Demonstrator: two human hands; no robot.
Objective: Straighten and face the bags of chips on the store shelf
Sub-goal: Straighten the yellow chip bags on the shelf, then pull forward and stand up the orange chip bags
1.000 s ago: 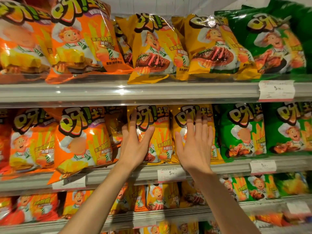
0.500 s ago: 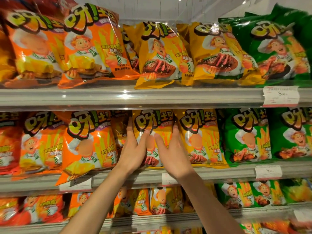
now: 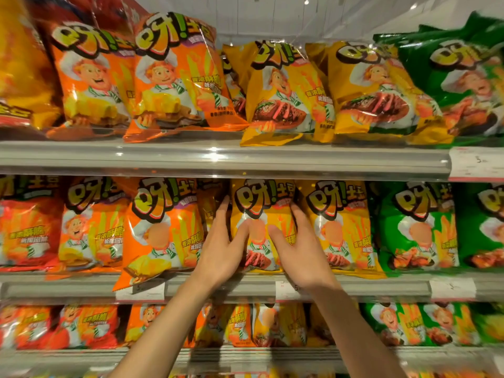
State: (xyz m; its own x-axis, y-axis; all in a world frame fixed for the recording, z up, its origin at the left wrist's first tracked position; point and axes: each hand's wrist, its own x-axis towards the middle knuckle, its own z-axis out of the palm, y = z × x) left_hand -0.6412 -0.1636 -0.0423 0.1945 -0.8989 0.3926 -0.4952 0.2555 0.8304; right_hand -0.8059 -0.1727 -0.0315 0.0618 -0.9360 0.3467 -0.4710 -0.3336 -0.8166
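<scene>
Middle tier of a grey metal store shelf [image 3: 223, 287] stocked with glossy foil chip bags, seen from my head camera. My left hand [image 3: 222, 252] and right hand [image 3: 298, 253] flank one upright yellow foil bag of chips [image 3: 263, 211] that stands on this tier, its printed front turned outward. The left hand lies against the bag's left edge, fingers straight and reaching up into the gap beside it, thumb laid across the front; the right hand lies against the right edge, fingers straight and slipped between this bag and the neighbouring yellow foil bag [image 3: 339, 227], thumb likewise on the front. Both hands are spread flat, pressing the bag from either side rather than pinching it.

To the left on the same tier stand orange foil bags [image 3: 161, 227]; the nearest leans, with its lower corner hanging over the shelf lip. To the right stand green foil bags [image 3: 417, 227], upright. White paper price tags [image 3: 452, 289] sit in the clear rail along the lip.

The upper tier [image 3: 218, 156] holds the same order of orange, yellow and green bags, several tilted. The lower tier repeats the colours; its bags are partly hidden by my forearms
</scene>
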